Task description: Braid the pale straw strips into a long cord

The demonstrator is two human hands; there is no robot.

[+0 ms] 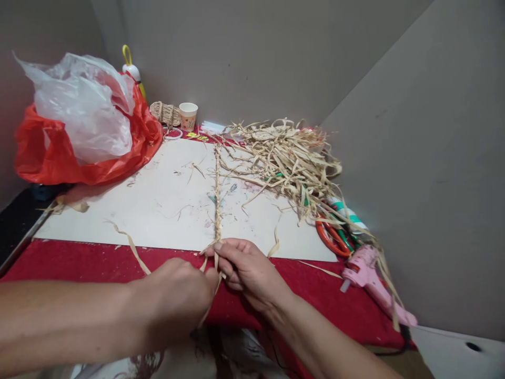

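A thin braid of dried straw-like strands (218,200) runs straight down the white board, from its back edge to my hands. At the braid's near end, my right hand (240,263) pinches it between thumb and fingers. Just left of that, my left hand (179,289) is closed in a fist over the loose strands below the braid; the fingers are mostly hidden from above. One strand hangs down past the fist over the table edge. A loose flat strand (132,247) lies beyond my left hand.
A pile of dried strands (292,158) covers the board's back right. Red-handled scissors (331,237) and a pink glue gun (366,279) lie at right. Red and white plastic bags (90,126) stand at left. Behind are a paper cup (188,117) and a coiled woven bundle (164,113).
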